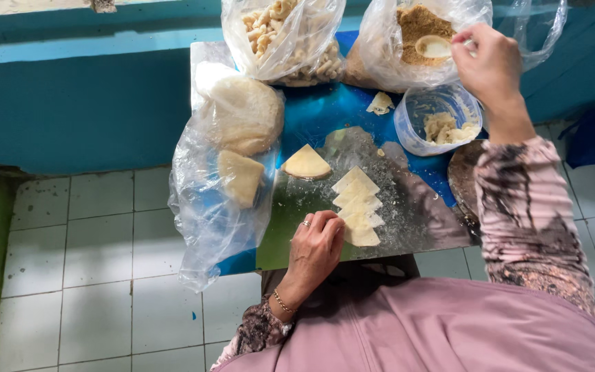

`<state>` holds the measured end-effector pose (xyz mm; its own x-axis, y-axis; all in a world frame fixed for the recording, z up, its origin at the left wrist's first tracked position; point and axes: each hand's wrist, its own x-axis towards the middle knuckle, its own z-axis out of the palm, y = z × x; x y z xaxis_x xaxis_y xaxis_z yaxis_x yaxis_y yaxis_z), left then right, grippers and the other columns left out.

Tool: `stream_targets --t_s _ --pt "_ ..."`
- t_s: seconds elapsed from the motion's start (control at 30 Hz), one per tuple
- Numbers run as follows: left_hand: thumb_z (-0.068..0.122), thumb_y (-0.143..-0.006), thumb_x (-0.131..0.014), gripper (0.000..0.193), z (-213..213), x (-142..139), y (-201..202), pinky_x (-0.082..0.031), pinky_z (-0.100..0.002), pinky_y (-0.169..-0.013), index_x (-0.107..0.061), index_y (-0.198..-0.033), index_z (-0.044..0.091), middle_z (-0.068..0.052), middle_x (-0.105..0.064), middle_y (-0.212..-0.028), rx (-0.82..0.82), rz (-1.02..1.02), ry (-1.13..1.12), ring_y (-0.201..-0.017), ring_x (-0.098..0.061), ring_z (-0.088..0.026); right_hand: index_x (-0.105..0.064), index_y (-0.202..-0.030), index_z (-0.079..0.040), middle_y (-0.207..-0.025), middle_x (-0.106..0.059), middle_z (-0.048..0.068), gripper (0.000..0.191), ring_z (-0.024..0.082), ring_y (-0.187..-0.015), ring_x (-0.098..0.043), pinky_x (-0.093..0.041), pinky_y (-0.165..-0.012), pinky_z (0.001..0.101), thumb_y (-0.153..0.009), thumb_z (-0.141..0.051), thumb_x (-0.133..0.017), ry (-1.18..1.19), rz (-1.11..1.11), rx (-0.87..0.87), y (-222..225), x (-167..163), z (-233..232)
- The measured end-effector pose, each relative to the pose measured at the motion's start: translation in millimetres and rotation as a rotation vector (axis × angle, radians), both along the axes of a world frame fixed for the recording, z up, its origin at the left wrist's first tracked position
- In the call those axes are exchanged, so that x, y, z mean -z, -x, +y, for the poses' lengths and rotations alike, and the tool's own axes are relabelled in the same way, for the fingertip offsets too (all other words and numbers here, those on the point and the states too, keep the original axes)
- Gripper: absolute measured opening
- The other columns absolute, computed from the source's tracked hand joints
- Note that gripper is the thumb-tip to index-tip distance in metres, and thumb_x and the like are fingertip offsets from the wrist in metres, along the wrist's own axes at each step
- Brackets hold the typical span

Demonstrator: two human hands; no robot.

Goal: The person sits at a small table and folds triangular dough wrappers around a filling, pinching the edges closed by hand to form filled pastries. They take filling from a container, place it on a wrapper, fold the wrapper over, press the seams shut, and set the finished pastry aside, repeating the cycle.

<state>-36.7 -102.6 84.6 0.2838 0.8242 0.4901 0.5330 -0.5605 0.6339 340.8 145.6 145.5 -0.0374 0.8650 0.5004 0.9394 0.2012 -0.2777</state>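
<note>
A row of overlapped pale wrapper triangles (pixel 358 207) is pinned on the bench (pixel 414 220) under the left hand (pixel 317 248), fingers (pixel 328 222) flat, nothing gripped. The row's long axis runs away from that hand (toward the filling). A spoon (pixel 435 47) is pinched in the right hand (pixel 489 63) over the bag of brown crumbs (pixel 414 27).

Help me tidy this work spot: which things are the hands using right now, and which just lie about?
In use:
left hand on the row of cut wrappers
right hand with spoon in the bag of brown filling

Lying about:
tub
bag of round sheets
bag of finished rolls
</note>
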Motion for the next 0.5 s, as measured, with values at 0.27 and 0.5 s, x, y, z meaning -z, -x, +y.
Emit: stream_targets --t_s 0.27,0.5 --pt "0.005 -0.09 -0.07 0.01 -1.3 -1.2 -0.5 -0.051 -0.04 -0.079 -0.063 -0.098 0.005 -0.01 -0.064 -0.103 0.0 -0.037 0.015 -0.09 -0.062 -0.03 -0.081 -0.101 -0.019 -0.092 -0.076 0.015 0.015 0.035 -0.085 -0.073 -0.056 -0.078 0.0508 -0.099 -0.02 -0.067 0.113 -0.394 0.008 39.6 51.8 85.9" --pt "0.005 -0.09 -0.071 0.01 -0.9 -1.5 0.5 -0.051 -0.04 -0.079 -0.063 -0.097 0.005 -0.01 -0.064 -0.102 0.034 -0.041 0.009 -0.09 -0.062 -0.03 -0.083 -0.102 -0.013 -0.094 -0.077 0.014 0.012 0.031 -0.085 -0.072 -0.057 -0.075 0.0423 -0.099 -0.018 -0.073 -0.069 -0.22 0.09 -19.5 13.9 32.9"
